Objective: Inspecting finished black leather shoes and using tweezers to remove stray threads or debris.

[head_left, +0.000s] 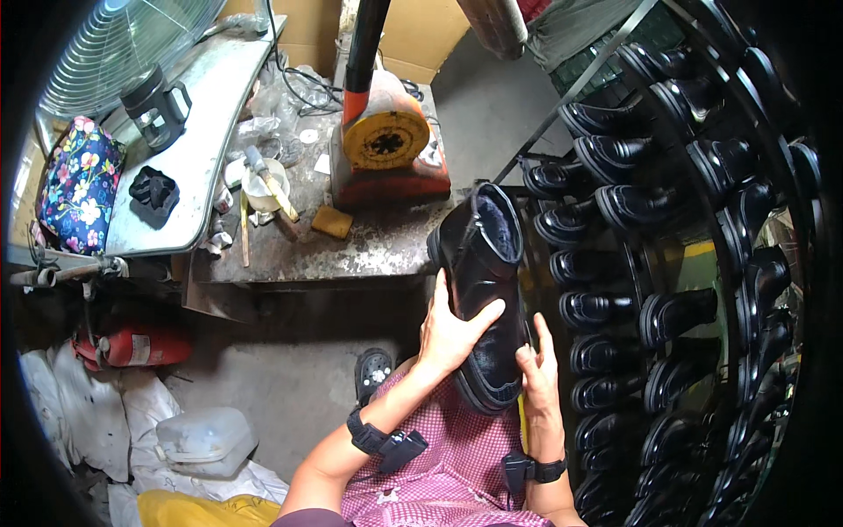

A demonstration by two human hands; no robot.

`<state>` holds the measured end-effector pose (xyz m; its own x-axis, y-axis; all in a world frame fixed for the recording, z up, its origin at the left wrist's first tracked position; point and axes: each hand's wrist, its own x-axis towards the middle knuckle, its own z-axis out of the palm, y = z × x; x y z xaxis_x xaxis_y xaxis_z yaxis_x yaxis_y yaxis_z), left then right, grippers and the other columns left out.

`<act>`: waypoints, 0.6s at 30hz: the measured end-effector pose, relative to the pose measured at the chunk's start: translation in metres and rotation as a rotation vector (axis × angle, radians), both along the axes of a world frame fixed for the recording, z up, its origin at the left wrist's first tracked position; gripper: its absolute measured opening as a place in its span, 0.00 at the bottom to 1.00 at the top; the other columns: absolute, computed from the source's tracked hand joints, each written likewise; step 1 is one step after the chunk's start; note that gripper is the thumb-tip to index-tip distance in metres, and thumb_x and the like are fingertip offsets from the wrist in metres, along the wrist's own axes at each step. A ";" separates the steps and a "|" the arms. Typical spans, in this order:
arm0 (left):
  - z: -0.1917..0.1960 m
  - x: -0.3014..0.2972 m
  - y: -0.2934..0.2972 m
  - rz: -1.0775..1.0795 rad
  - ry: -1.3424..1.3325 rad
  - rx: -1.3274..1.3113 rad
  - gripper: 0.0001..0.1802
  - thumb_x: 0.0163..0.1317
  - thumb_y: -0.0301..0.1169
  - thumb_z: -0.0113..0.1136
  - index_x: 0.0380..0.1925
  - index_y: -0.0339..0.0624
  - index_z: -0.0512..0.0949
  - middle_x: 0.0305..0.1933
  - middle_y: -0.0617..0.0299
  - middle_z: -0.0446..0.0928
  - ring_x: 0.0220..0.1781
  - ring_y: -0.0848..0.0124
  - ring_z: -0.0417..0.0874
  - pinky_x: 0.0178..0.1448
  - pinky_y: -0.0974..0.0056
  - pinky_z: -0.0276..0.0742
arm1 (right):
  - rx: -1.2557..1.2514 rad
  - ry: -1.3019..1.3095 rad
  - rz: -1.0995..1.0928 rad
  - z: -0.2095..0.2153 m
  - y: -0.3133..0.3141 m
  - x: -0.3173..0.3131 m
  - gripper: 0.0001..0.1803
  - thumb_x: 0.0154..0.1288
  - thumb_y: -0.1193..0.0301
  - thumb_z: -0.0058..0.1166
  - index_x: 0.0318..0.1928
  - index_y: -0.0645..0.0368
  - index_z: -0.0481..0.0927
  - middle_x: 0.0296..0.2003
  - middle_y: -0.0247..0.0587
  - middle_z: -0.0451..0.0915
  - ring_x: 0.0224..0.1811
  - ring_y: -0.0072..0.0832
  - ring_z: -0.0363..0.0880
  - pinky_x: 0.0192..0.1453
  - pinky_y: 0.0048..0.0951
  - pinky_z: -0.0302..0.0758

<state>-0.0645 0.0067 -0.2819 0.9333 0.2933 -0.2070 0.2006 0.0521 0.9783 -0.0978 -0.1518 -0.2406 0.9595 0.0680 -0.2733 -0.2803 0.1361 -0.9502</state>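
Observation:
A black ankle boot [492,290] with a dark fuzzy lining is held over my lap, its opening away from me and its toe toward me. My left hand [452,329] grips it from the left, thumb lying across the upper. On the other side, my right hand [539,364] is beside the toe part with its fingers stretched up and apart; whether its thumb touches the boot I cannot tell. Beyond the boot, an orange and red machine with a round yellow disc [386,140] stands on a worn workbench [290,255].
A rack on my right carries several rows of black boots [615,206]. The bench holds a white pot [265,186] with brushes and a yellow-brown block [332,222]. At left are a side table [180,206], a fan [123,53], a red extinguisher-like cylinder [145,346] and a plastic jug [208,439].

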 end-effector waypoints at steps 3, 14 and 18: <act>0.015 0.010 0.000 -0.012 -0.006 -0.107 0.55 0.45 0.49 0.71 0.67 0.36 0.52 0.60 0.47 0.69 0.61 0.60 0.71 0.65 0.61 0.64 | 0.262 0.027 0.049 -0.008 -0.008 0.010 0.43 0.57 0.66 0.62 0.67 0.66 0.53 0.53 0.48 0.73 0.51 0.31 0.76 0.57 0.30 0.73; -0.073 -0.041 -0.011 -0.078 -0.029 -0.504 0.29 0.67 0.39 0.49 0.62 0.31 0.61 0.60 0.42 0.68 0.59 0.60 0.72 0.63 0.62 0.66 | 0.540 0.125 -0.120 -0.028 0.014 0.099 0.16 0.63 0.69 0.52 0.48 0.67 0.75 0.42 0.47 0.81 0.42 0.33 0.82 0.49 0.32 0.79; -0.067 -0.076 -0.019 -0.090 -0.278 0.138 0.15 0.59 0.28 0.57 0.45 0.34 0.76 0.41 0.51 0.80 0.41 0.63 0.82 0.46 0.65 0.77 | 0.587 0.108 -0.135 -0.025 0.025 0.144 0.16 0.62 0.68 0.54 0.48 0.64 0.76 0.43 0.45 0.81 0.41 0.33 0.82 0.49 0.34 0.79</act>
